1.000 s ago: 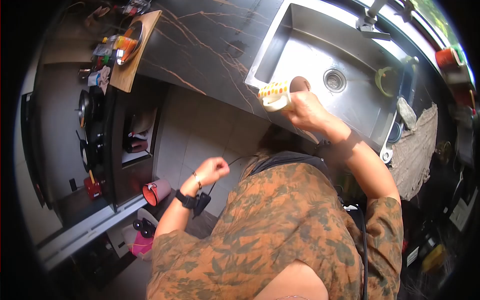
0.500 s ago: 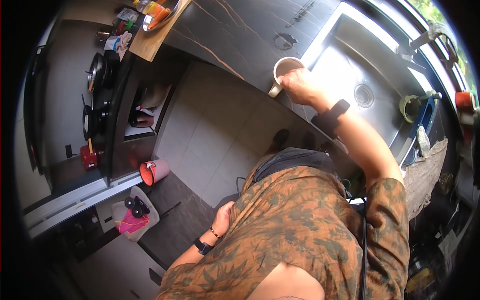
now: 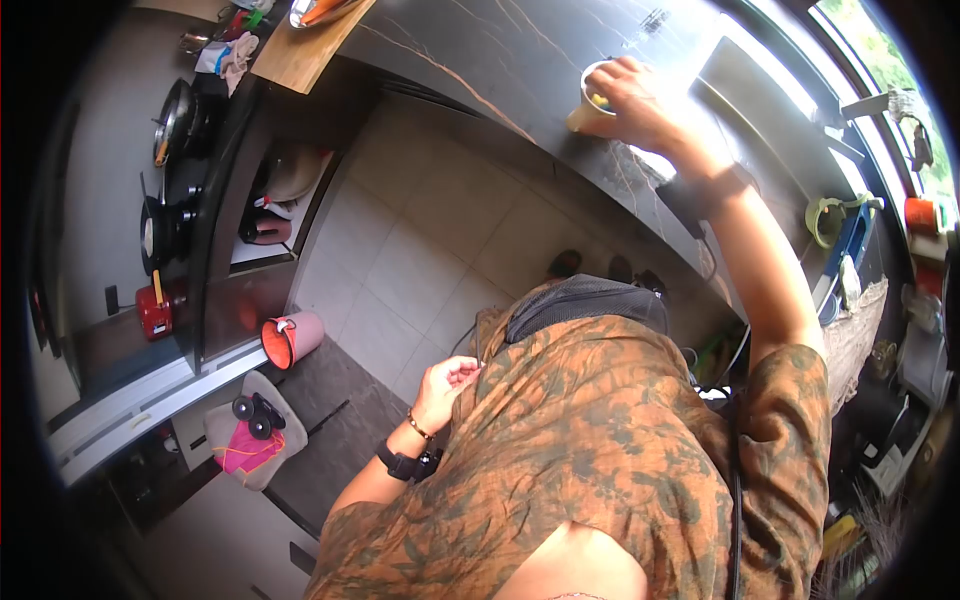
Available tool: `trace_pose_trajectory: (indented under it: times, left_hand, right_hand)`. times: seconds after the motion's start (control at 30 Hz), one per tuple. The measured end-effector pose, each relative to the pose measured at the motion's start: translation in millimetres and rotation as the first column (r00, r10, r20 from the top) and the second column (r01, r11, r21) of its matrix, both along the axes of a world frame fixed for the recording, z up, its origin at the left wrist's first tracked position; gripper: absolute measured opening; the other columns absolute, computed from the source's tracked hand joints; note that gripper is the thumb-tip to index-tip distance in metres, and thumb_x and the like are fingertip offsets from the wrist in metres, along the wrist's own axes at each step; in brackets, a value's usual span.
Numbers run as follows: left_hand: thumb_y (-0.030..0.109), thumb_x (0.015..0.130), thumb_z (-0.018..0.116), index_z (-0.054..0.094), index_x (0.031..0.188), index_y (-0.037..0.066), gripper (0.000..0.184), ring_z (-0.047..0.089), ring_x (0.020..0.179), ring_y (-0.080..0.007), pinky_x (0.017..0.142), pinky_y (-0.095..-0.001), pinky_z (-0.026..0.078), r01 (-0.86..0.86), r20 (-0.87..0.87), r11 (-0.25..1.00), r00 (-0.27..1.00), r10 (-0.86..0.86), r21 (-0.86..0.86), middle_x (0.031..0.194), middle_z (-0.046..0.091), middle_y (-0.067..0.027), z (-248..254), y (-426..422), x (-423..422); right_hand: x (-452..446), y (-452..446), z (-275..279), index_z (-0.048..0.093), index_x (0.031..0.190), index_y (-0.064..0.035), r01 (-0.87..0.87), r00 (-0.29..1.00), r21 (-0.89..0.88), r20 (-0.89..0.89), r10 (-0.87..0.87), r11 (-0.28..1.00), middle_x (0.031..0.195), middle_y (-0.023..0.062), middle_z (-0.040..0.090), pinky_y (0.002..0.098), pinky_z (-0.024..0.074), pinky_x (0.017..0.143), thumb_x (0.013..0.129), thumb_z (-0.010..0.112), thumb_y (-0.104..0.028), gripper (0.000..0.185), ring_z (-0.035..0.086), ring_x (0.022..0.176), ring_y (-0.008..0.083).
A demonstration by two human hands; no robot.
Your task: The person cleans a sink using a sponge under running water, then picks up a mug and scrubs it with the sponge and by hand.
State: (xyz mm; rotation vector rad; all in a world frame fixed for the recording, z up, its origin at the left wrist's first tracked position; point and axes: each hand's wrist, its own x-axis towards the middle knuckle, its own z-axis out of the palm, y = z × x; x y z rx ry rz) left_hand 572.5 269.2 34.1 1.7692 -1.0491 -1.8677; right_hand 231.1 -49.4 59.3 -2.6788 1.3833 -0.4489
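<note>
Mug [image 3: 592, 97] over the dark counter [image 3: 450, 60], right hand [image 3: 640, 112] grasping it at the rim; left hand [image 3: 440, 397] curls by the shirt [image 3: 590, 430], its hold impossible to tell.

The right hand [image 3: 642, 110] has its fingers [image 3: 612, 80] at the rim of a mug [image 3: 582, 119] over the dark, veined table [image 3: 470, 60], near the metal sink [image 3: 765, 110]. The left hand [image 3: 446, 390], fingers bent, is beside the patterned shirt [image 3: 600, 430].
</note>
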Motion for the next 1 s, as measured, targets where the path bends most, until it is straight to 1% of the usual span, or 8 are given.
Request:
trace_pose_trajectory:
  times: [0.13, 0.2, 0.3, 0.37, 0.5, 0.67, 0.77, 1.0]
  left_hand:
    - [0.001, 0.088, 0.065, 0.063, 0.104, -0.001, 0.016, 0.061, 0.088, -0.0068, 0.081, -0.0212, 0.051, 0.108, 0.027, 0.994, 0.994, -0.109, 0.025, 0.095, 0.067, -0.0030, 6.0, -22.8, 11.1]
    - [-0.001, 0.089, 0.064, 0.062, 0.104, -0.001, 0.015, 0.061, 0.087, -0.0070, 0.081, -0.0212, 0.051, 0.100, -0.029, 0.994, 0.995, -0.099, 0.045, 0.095, 0.066, -0.0024, -1.4, -25.5, 19.1]
    - [-0.003, 0.087, 0.064, 0.061, 0.103, -0.001, 0.017, 0.060, 0.086, -0.0077, 0.080, -0.0215, 0.051, 0.139, -0.118, 0.988, 0.984, -0.131, 0.067, 0.094, 0.063, -0.0017, -9.9, -36.6, 26.9]
    - [-0.003, 0.086, 0.064, 0.061, 0.103, -0.001, 0.018, 0.060, 0.086, -0.0078, 0.080, -0.0218, 0.051, 0.228, -0.131, 0.970, 0.968, -0.215, 0.088, 0.095, 0.063, -0.0021, -1.2, -50.3, 27.4]
    - [0.000, 0.085, 0.066, 0.063, 0.098, -0.001, 0.013, 0.060, 0.077, -0.0068, 0.074, -0.0209, 0.052, 0.325, 0.077, 0.945, 0.943, -0.323, -0.019, 0.087, 0.065, -0.0004, 7.7, -69.4, 8.6]
    - [0.001, 0.087, 0.065, 0.064, 0.099, -0.001, 0.012, 0.058, 0.081, -0.0048, 0.077, -0.0213, 0.051, 0.314, -0.016, 0.949, 0.949, -0.314, -0.010, 0.090, 0.065, -0.0002, -9.6, -88.6, -12.9]
    - [0.002, 0.087, 0.065, 0.064, 0.097, -0.001, 0.010, 0.057, 0.078, -0.0046, 0.073, -0.0210, 0.050, 0.508, 0.059, 0.861, 0.860, -0.506, -0.018, 0.088, 0.064, 0.0005, -30.9, -102.7, -18.2]
    - [0.007, 0.087, 0.068, 0.064, 0.087, -0.001, 0.008, 0.054, 0.069, -0.0039, 0.064, -0.0214, 0.047, 0.677, 0.060, 0.733, 0.736, -0.674, -0.066, 0.076, 0.062, 0.0016, -42.0, -136.9, -69.8]
  right_hand:
    - [-11.2, 73.2, 33.9, 0.065, 0.096, -0.0055, 0.009, 0.921, -0.006, 0.390, -0.006, 1.000, 0.092, 0.0120, 0.065, 0.0390, 0.0496, 0.072, 0.083, 0.071, -0.019, 0.019, 0.062, 0.086, 0.0280]
    - [-35.5, 123.5, 30.0, 0.066, 0.086, -0.0067, -0.019, 0.939, 0.435, 0.318, -0.134, 0.900, 0.073, 0.0118, 0.061, 0.0392, 0.0485, 0.063, 0.081, 0.065, -0.006, 0.005, 0.059, 0.068, 0.0312]
    - [-78.2, 183.4, -23.2, 0.069, 0.100, -0.0116, 0.108, 0.994, 0.789, -0.079, -0.075, 0.605, 0.095, 0.0101, 0.069, 0.0407, 0.0535, 0.079, 0.078, 0.071, -0.016, 0.023, 0.066, 0.092, 0.0294]
    - [-78.0, 210.9, -38.8, 0.062, 0.118, -0.0096, 0.093, 0.977, 0.872, 0.014, -0.213, 0.481, 0.103, 0.0126, 0.069, 0.0409, 0.0519, 0.084, 0.079, 0.073, -0.019, 0.042, 0.066, 0.097, 0.0308]
    - [-76.9, 233.8, -63.3, 0.057, 0.121, -0.0037, 0.152, 0.949, 0.891, -0.010, -0.316, 0.428, 0.101, 0.0177, 0.068, 0.0394, 0.0519, 0.084, 0.076, 0.076, -0.014, 0.050, 0.066, 0.097, 0.0320]
    - [-89.9, 263.0, -75.7, 0.057, 0.111, 0.0013, 0.176, 0.912, 0.901, 0.003, -0.410, 0.397, 0.093, 0.0199, 0.067, 0.0379, 0.0519, 0.080, 0.073, 0.074, -0.007, 0.043, 0.066, 0.091, 0.0324]
    - [-98.4, 288.4, -73.1, 0.058, 0.106, 0.0025, 0.262, 0.878, 0.872, -0.037, -0.477, 0.413, 0.091, 0.0211, 0.066, 0.0383, 0.0518, 0.077, 0.073, 0.068, -0.005, 0.036, 0.066, 0.087, 0.0330]
    - [-113.0, 352.0, -26.6, 0.059, 0.102, 0.0027, 0.358, 0.679, 0.906, -0.087, -0.729, 0.226, 0.085, 0.0110, 0.066, 0.0332, 0.0519, 0.074, 0.073, 0.069, -0.005, 0.032, 0.064, 0.080, 0.0203]
